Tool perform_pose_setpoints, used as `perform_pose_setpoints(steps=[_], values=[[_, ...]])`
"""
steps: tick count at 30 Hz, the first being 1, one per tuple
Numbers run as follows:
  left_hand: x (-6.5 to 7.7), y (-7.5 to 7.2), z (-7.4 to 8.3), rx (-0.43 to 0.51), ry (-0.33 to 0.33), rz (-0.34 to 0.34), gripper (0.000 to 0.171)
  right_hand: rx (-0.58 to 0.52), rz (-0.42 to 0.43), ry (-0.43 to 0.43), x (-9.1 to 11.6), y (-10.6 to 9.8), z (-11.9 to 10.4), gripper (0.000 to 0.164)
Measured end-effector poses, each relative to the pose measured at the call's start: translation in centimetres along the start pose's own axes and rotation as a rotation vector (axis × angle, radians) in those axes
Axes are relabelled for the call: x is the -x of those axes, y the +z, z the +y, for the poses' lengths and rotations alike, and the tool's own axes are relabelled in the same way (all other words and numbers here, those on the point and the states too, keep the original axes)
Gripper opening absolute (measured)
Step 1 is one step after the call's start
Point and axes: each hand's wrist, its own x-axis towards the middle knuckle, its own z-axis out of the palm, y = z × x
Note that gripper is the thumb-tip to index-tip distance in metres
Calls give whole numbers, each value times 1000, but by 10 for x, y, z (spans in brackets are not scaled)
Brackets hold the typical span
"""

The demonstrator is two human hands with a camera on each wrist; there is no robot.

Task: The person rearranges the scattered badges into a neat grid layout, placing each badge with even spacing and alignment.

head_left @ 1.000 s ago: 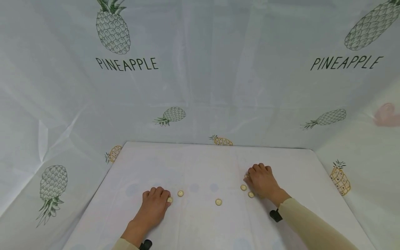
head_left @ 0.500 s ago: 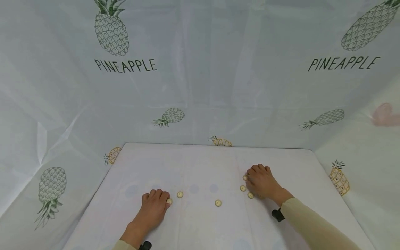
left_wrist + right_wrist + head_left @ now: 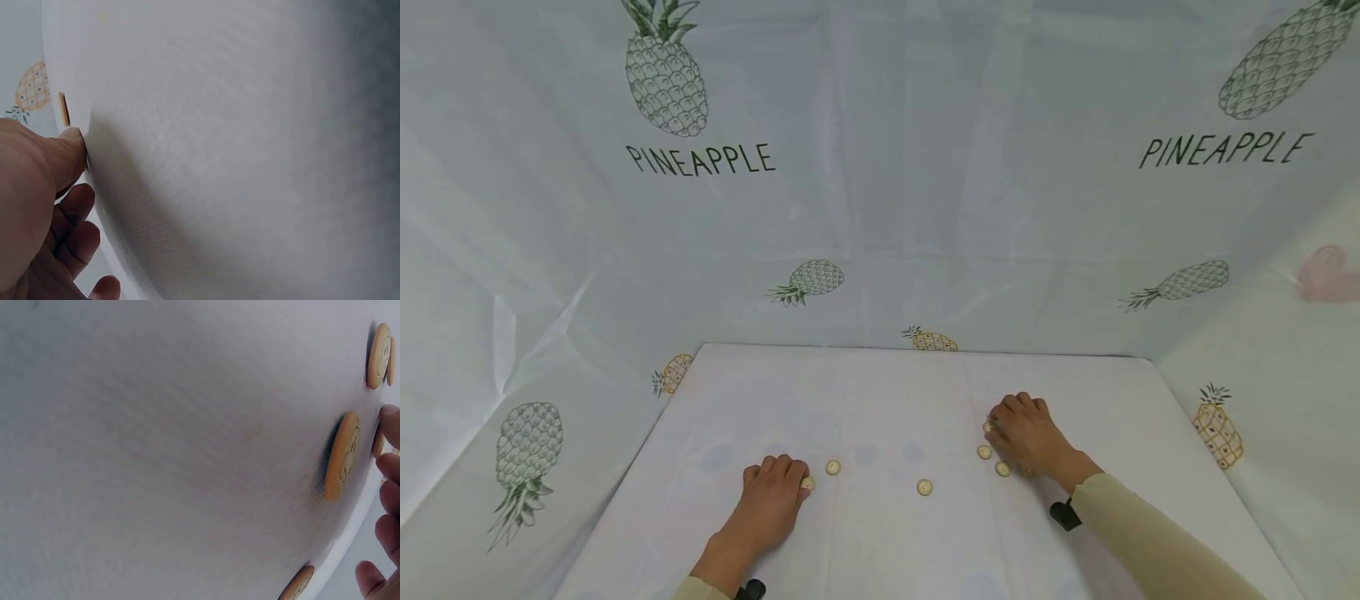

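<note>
Small round wooden discs with dark line markings lie on the white table. At the left, the left hand (image 3: 771, 498) pinches one wooden disc (image 3: 807, 483) between thumb and index finger; in the left wrist view its thumb (image 3: 70, 153) hides that disc. Another disc (image 3: 832, 467) lies just to its right. Farther right and back, the right hand (image 3: 1026, 435) has thumb and index finger around a disc (image 3: 988, 427), also partly visible as a disc (image 3: 379, 441) in the right wrist view. Close by lie a disc (image 3: 984, 452), a disc (image 3: 1003, 469) and one partly hidden under the wrist (image 3: 1028, 472).
A single disc (image 3: 925, 487) lies between the hands near the middle of the table (image 3: 880, 550). Behind and beside the table hangs a pale curtain (image 3: 925, 183) printed with pineapples. Each wrist carries a black device, such as the right wrist camera (image 3: 1064, 515).
The right hand has shifted very slightly left, and more of the disc at its fingertips shows than a second ago. The left hand and the other discs stay in place.
</note>
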Motion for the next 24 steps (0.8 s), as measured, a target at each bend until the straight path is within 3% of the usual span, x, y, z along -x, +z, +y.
perform_pose_setpoints(steps=[9,18,24], values=[[0,-2,2,9,-3,-6,19,0,-11,6,-4,-1,0,17],[0,-2,1,1,-23,-24,19,174,190,-233,-19,-3,0,22],[0,-2,1,-3,-8,-15,19,209,165,-245,-34,-9,-4,23]])
